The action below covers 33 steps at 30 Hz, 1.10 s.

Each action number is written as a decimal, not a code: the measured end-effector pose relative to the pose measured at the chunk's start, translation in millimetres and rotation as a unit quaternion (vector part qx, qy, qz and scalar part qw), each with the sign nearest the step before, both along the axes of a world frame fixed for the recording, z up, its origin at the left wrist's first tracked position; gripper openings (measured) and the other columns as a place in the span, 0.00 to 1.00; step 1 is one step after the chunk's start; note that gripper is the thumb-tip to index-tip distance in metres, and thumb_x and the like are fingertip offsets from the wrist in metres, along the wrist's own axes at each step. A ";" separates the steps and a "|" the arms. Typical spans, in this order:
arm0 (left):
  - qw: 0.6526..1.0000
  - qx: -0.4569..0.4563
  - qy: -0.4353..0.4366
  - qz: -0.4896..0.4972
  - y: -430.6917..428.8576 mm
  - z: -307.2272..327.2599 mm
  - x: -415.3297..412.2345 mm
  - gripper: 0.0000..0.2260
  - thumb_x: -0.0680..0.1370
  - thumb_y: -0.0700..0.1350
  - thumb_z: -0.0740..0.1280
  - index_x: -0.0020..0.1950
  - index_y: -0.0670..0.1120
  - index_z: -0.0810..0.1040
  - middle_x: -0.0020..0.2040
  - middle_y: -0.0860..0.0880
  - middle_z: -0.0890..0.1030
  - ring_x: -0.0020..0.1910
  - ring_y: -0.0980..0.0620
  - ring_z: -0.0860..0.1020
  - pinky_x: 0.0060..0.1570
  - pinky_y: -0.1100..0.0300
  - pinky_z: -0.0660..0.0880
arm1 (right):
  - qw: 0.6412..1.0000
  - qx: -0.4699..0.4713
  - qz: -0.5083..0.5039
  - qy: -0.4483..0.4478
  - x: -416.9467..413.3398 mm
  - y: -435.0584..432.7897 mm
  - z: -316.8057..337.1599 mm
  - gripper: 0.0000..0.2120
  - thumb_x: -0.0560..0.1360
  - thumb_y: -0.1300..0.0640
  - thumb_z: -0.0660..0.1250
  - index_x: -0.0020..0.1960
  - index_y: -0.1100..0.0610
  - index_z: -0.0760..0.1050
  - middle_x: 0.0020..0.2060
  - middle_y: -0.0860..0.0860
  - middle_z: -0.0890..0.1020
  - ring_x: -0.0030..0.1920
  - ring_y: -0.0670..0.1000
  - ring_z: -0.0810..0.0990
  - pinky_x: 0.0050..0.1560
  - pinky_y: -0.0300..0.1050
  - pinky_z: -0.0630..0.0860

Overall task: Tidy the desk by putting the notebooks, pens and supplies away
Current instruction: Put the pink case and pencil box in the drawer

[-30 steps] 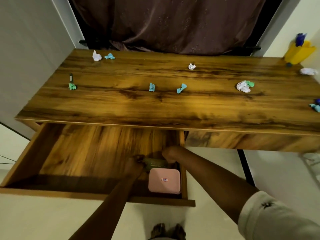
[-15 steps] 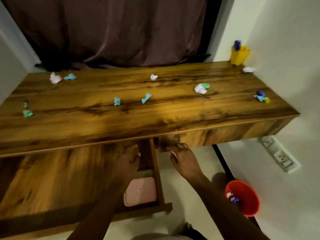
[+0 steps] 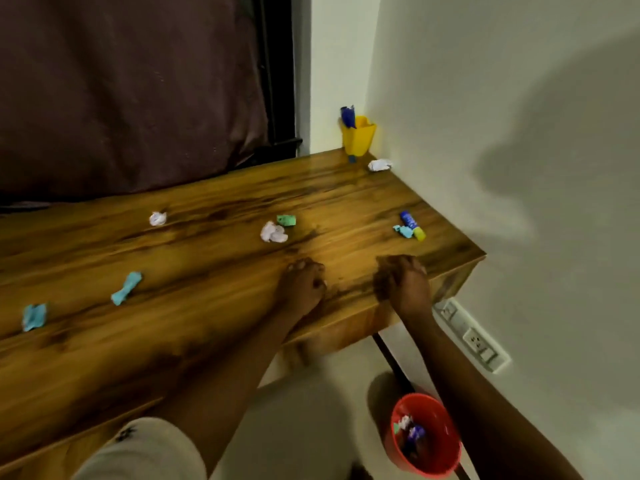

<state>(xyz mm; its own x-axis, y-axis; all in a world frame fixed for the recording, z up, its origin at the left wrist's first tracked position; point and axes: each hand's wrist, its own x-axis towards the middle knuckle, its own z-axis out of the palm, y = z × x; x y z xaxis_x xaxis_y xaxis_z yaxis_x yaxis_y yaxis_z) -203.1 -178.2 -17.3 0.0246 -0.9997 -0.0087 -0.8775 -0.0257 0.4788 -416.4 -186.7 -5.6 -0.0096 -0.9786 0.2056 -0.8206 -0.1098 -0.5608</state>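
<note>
My left hand (image 3: 303,285) and my right hand (image 3: 401,282) hover over the front right part of the wooden desk (image 3: 207,306), fingers loosely curled, holding nothing. Beyond the right hand lies a blue glue stick with a yellow cap (image 3: 410,225) beside a teal paper scrap (image 3: 402,231). Past the left hand sit a white crumpled paper (image 3: 273,233) and a green scrap (image 3: 286,220). More wads lie to the left: white (image 3: 157,218), teal (image 3: 126,288), teal (image 3: 34,317). A yellow pen holder (image 3: 358,135) holding a blue item stands in the back corner.
A red bin (image 3: 426,434) with scraps inside stands on the floor under the desk's right end. A socket strip (image 3: 471,336) is on the right wall. Another white wad (image 3: 380,164) lies near the pen holder. A dark curtain (image 3: 131,91) hangs behind.
The view swung right and the open drawer with the pink box left the frame. Both hands rose from the drawer to above the desktop's right end.
</note>
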 end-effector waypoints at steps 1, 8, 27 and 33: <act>1.000 0.004 -0.017 -0.012 -18.7 -3.5 -7.6 0.19 0.78 0.51 0.62 0.69 0.50 0.70 0.72 0.48 0.66 0.71 0.46 0.62 0.69 0.58 0.56 | 0.999 0.003 -0.030 -0.014 -12.7 -19.6 -2.6 0.16 0.76 0.60 0.61 0.63 0.60 0.72 0.61 0.60 0.73 0.59 0.60 0.73 0.58 0.48 0.71; 0.992 0.012 -0.124 0.015 -87.7 -17.4 -39.2 0.25 0.80 0.59 0.52 0.77 0.56 0.53 0.78 0.52 0.53 0.77 0.50 0.47 0.73 0.50 0.43 | 0.991 0.011 -0.059 -0.120 -62.1 -119.7 -7.6 0.17 0.78 0.55 0.61 0.66 0.57 0.69 0.61 0.57 0.74 0.60 0.57 0.73 0.61 0.50 0.71; 0.867 -0.096 0.486 0.055 9.0 31.1 -23.1 0.16 0.78 0.38 0.64 0.65 0.48 0.73 0.63 0.51 0.77 0.62 0.60 0.75 0.59 0.66 0.71 | 0.880 0.030 0.104 -0.462 7.5 -9.2 25.0 0.16 0.70 0.71 0.70 0.51 0.55 0.73 0.47 0.52 0.80 0.47 0.42 0.80 0.49 0.34 0.76; 0.791 -0.138 0.566 0.186 157.0 41.7 63.1 0.11 0.76 0.36 0.65 0.54 0.49 0.79 0.48 0.53 0.85 0.47 0.55 0.82 0.42 0.62 0.79 | 0.809 0.177 0.247 -0.504 117.1 89.3 36.0 0.13 0.70 0.70 0.69 0.50 0.55 0.75 0.45 0.47 0.83 0.48 0.46 0.81 0.48 0.38 0.78</act>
